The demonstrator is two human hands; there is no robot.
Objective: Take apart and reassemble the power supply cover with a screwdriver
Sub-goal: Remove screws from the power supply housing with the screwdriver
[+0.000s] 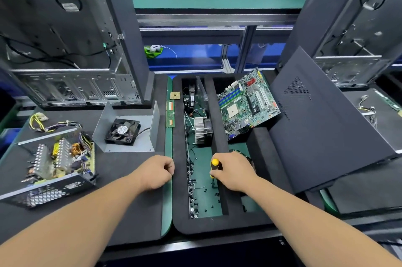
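The power supply [54,162] lies at the left with its top off, circuit board and heat sinks exposed. Its grey metal cover [130,134] sits apart behind it, upside down, with a black fan [122,131] resting in it. My right hand [233,172] grips a screwdriver [215,165] with a yellow and black handle over the foam tray. My left hand [155,172] rests as a closed fist on the black mat near the tray's left edge; whether it holds something small is hidden.
The black foam tray [219,223] holds several loose screws [192,182], a heat sink [201,130] and a tilted motherboard [248,103]. Open computer cases stand at the left [65,44] and right [352,27]. A dark side panel [322,123] leans at the right.
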